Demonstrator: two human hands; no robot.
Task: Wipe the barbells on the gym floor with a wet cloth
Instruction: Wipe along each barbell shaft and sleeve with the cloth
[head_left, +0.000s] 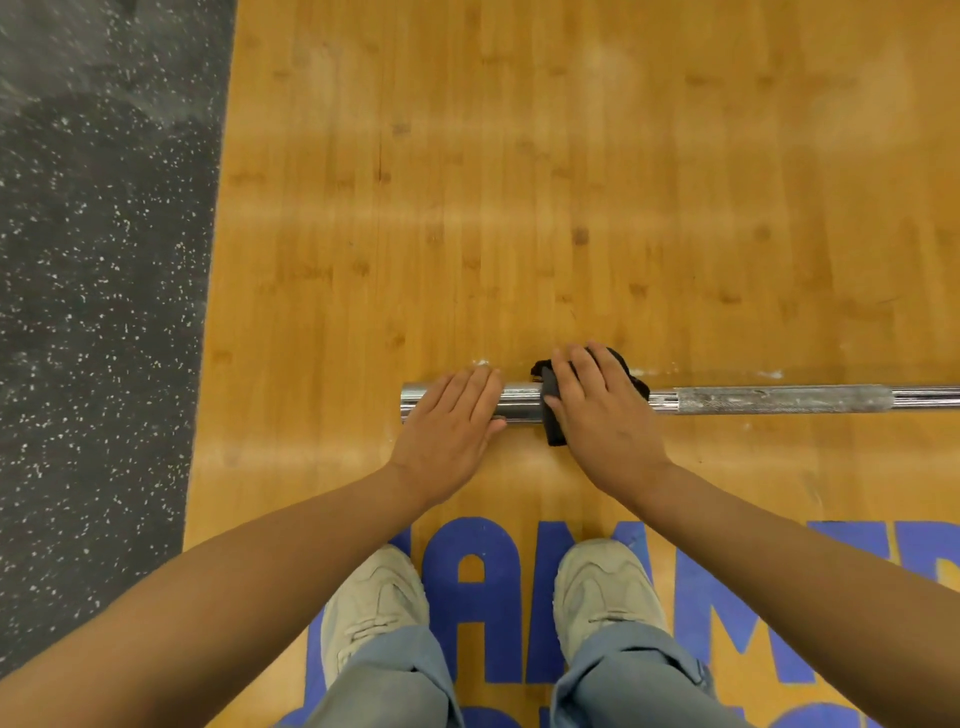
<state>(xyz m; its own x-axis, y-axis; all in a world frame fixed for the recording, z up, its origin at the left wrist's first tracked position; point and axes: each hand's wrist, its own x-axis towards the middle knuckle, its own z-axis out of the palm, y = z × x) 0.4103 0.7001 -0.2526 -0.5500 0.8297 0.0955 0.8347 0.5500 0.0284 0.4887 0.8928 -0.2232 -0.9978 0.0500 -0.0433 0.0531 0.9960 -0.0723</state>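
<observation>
Your left hand (451, 415) lies flat on the barbell sleeve (519, 407). Just beside it, your right hand (597, 410) presses the black cloth (551, 415) around the sleeve.

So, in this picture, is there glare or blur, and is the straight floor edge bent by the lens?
Head view: soft pale bands of glare cross the wooden floor; the chrome barbell shows bright highlights. The edge of the rubber mat curves, a wide-angle effect. Left hand, right hand and black cloth look reasonably sharp.
</observation>
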